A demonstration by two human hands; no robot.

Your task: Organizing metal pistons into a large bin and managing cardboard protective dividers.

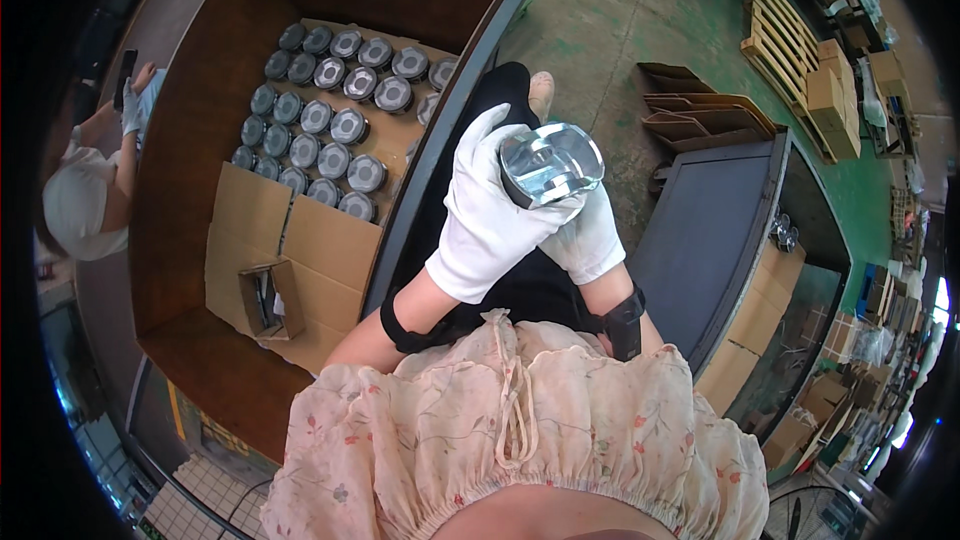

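A shiny metal engine piston (552, 162) is held up in front of my body, its hollow underside turned toward me. My left hand (478, 205), in a white glove, is closed round the piston's left side. The white-gloved right hand (588, 238) supports it from below and on the right, with most of its fingers hidden behind the piston and the other hand. To the left, several more pistons (348, 126) stand in rows on cardboard inside a deep brown-walled bin (190, 270).
A small open cardboard box (270, 300) with thin items lies on cardboard in the bin. At the right stands a grey bin (715, 210) holding cardboard and a few metal parts (784, 232). Another person (90, 190) is beyond the left bin; a wooden pallet (785, 45) lies far right.
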